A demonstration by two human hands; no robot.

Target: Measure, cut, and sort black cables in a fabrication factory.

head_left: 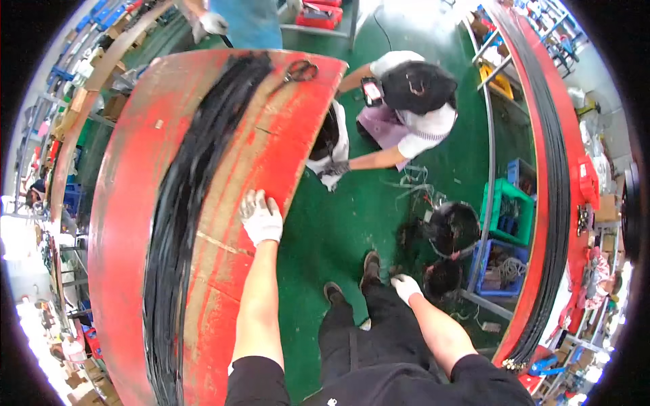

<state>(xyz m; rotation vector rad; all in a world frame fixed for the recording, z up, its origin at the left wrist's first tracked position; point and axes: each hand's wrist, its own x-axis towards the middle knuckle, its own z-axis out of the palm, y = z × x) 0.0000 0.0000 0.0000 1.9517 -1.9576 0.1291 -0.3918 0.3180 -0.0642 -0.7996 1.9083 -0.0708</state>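
My left hand (261, 218), in a white glove with greyed fingertips, rests on the right edge of a worn red table (125, 203). Its fingers are spread and nothing is in them. To its left, a long bundle of thin black cables or strips (196, 155) runs lengthwise over the tabletop. Dark-handled scissors (298, 71) lie near the table's far end. My right hand (406, 289), also white-gloved, hangs beside my right leg, away from both tables. Its fingers are loosely bent and appear to hold nothing.
Ahead, a crouching person in a dark cap (418, 86) handles a white bag (338, 142) beside the table. Another person in blue (254, 24) stands beyond it. At right are black buckets (453, 230), a green crate (506, 210), a blue crate (497, 277) and a second cable-laden table (552, 155).
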